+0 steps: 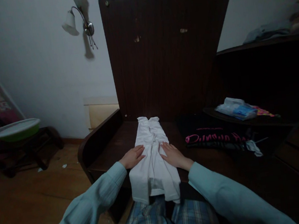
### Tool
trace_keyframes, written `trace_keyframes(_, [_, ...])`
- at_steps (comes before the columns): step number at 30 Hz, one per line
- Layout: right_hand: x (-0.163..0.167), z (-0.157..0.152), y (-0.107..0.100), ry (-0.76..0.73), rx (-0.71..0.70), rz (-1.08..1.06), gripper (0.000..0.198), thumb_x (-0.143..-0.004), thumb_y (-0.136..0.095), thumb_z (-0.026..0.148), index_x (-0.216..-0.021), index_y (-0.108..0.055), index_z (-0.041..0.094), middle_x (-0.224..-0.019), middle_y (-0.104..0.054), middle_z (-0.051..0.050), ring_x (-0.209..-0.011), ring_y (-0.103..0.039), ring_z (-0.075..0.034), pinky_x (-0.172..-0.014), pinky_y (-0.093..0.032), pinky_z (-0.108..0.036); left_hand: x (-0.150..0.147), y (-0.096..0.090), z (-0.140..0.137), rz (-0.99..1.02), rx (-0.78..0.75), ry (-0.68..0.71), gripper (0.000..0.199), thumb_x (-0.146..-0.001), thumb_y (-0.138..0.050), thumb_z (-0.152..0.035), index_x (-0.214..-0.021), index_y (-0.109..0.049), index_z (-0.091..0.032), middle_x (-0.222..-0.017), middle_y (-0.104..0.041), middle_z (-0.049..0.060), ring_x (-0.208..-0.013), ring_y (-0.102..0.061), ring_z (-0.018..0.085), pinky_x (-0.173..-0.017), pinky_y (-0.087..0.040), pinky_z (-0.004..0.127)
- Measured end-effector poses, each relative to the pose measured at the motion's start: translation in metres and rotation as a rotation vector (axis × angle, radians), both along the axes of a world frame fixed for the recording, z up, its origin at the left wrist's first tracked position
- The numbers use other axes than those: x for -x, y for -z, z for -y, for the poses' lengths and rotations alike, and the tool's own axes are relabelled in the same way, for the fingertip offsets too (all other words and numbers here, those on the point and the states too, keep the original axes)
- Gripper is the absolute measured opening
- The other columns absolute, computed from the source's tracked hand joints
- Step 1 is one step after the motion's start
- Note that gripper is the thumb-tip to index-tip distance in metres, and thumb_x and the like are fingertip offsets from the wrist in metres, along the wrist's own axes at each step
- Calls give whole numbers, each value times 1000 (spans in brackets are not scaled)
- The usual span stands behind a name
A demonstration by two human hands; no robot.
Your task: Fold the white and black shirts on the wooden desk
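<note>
A white garment (pixel 153 165), folded into a long narrow strip, lies lengthwise on the dark wooden desk (pixel 110 145). Its near end hangs over the desk's front edge above my lap. My left hand (pixel 133 157) rests on the garment's left edge, fingers stretched out. On the right side of the cloth my right hand (pixel 174 154) lies flat with its fingers apart. Creases run down the middle of the cloth between both hands.
Right of the garment lies a folded black cloth with pink lettering (pixel 217 138). A plastic packet (pixel 237 109) sits on a small shelf behind it. A raised side rail (pixel 97 130) bounds the desk at left. Further left, a green basin (pixel 16 130) stands on a chair.
</note>
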State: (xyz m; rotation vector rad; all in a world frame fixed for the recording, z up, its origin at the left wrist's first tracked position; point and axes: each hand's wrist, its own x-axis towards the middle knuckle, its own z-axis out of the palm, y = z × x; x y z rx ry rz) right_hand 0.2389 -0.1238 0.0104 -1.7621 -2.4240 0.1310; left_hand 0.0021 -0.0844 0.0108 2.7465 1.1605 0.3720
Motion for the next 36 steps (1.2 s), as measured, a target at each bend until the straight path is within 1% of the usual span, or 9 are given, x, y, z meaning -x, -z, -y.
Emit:
trace_keyframes(8, [-14, -76, -15, 49, 82, -2, 53, -87, -29, 37, -133, -27, 11, -142, -20, -13, -131, -16, -21, -102, -14, -43, -37, -5, -64, -76, 74, -198, 46, -86, -31, -40, -128, -35, -20, -139, -29, 10, -128, -24, 22, -102, -19, 45])
trace_keyframes(12, [-13, -72, -26, 102, -43, -53, 38, -84, -37, 25, -117, -50, 11, -128, -45, -13, -119, -37, -21, -97, -25, -33, -40, -7, -70, 49, 3, -188, 38, -85, -36, -33, -118, -47, -18, -129, -45, 10, -120, -37, 20, -100, -28, 37])
trace_keyframes(15, [-15, -46, -32, 196, -106, -169, 28, -84, -36, 23, -92, -61, 15, -101, -61, -10, -96, -54, -17, -81, -36, -25, -29, -13, -45, 204, -50, -159, 31, -82, -40, -27, -108, -55, -16, -118, -53, 11, -110, -46, 19, -97, -33, 30])
trace_keyframes(18, [-22, -17, -28, 220, 10, -300, 27, -80, -43, 37, -76, -59, 16, -76, -63, -6, -71, -57, -16, -62, -39, -24, -15, -25, 3, 321, -35, -82, 30, -82, -41, -30, -104, -56, -17, -111, -56, 9, -105, -49, 18, -94, -36, 29])
trace_keyframes(22, [-27, 7, -9, 120, 159, -496, 21, -65, -61, 27, -81, -52, 17, -63, -57, 2, -58, -53, -11, -53, -36, -21, -5, -35, 69, 255, 74, 98, 53, -70, -58, -45, -117, -49, -21, -119, -52, 8, -109, -47, 21, -95, -34, 31])
trace_keyframes(24, [-25, 11, -3, 97, 210, -615, 23, -62, -60, 17, -82, -48, 18, -60, -54, 6, -56, -51, -10, -51, -36, -19, -2, -33, 88, 227, 93, 94, 62, -65, -63, -45, -121, -45, -23, -124, -48, 8, -114, -44, 23, -97, -32, 32])
trace_keyframes(27, [-26, 14, -7, 101, 243, -730, 20, -64, -52, 11, -79, -43, 19, -57, -48, 8, -53, -48, -9, -51, -36, -19, 1, -24, 96, 255, 129, 38, 48, -70, -59, -34, -117, -50, -24, -123, -51, 7, -112, -46, 20, -95, -34, 30])
trace_keyframes(32, [-48, 31, -36, 183, 90, -409, 19, -63, -47, 8, -77, -46, 20, -60, -50, 5, -58, -49, -11, -53, -33, -20, 1, -17, 92, 539, 213, -137, 23, -78, -47, -29, -90, -65, -23, -96, -65, 4, -88, -58, 18, -80, -42, 25])
trace_keyframes(36, [-51, 48, -57, 190, -98, -131, 13, -68, -49, 16, -81, -51, 19, -74, -54, -1, -68, -51, -14, -60, -34, -23, -6, -24, 93, 884, 245, -324, 27, -75, -50, -38, -65, -64, -17, -60, -61, 1, -59, -54, 15, -58, -40, 21])
